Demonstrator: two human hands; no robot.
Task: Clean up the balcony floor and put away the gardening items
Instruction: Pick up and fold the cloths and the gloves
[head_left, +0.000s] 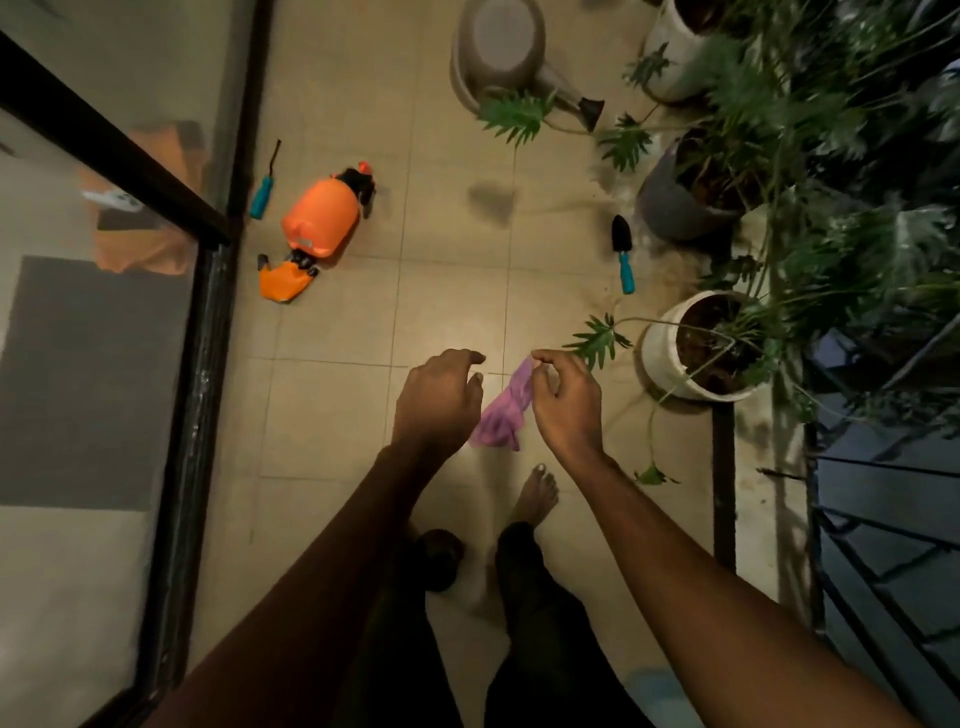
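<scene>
purple cloth (503, 415) hung pinched in the right hand (566, 400), the left hand (439, 400) loosely curled and empty beside it; wiping the floor (337, 405) looked next.

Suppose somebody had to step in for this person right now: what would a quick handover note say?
Hands: right hand pinches a pink cloth by its top, hanging above the floor; left hand is open beside it, holding nothing.
Things: orange sprayer lies on its side near the glass door, a teal-handled tool next to it. Trowel lies on the tiles by the grey pot. Watering can sits at the far end.
Done: nothing visibly put away.
Left: gather sprayer, both tools and can; wipe the dark patch and soil near the pots.
</scene>
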